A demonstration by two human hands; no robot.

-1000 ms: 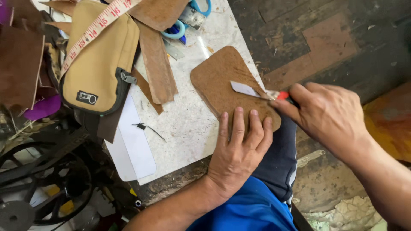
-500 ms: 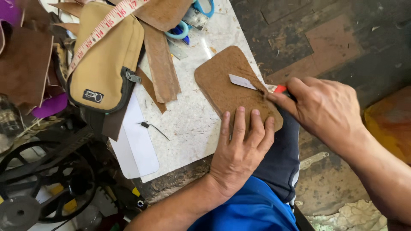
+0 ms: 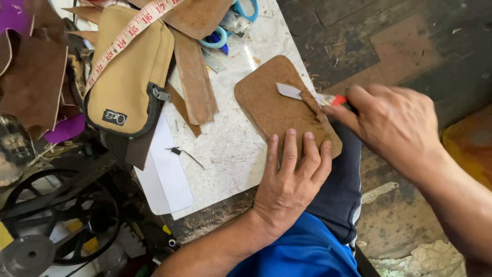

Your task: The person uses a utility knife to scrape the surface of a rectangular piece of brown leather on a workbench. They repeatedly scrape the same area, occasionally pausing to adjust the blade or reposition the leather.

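Observation:
A brown leather piece (image 3: pixel 271 102) with rounded corners lies on the pale work slab (image 3: pixel 225 154). My left hand (image 3: pixel 289 179) presses flat on its near edge, fingers spread over the leather. My right hand (image 3: pixel 394 123) grips a utility knife with a red handle (image 3: pixel 335 99). Its blade (image 3: pixel 289 91) lies low across the leather's upper right part, where a thin shaving curls up.
A tan pouch (image 3: pixel 125 77) with a measuring tape (image 3: pixel 128 31) over it sits at the left. Leather strips (image 3: pixel 195 77), blue-handled scissors (image 3: pixel 230 23) and white paper (image 3: pixel 164 169) lie on the slab. A dark wheel (image 3: pixel 56 220) stands lower left. Dark wooden floor lies to the right.
My right hand has slid the knife blade a little further up and left across the leather. My left hand stays pressed on the piece.

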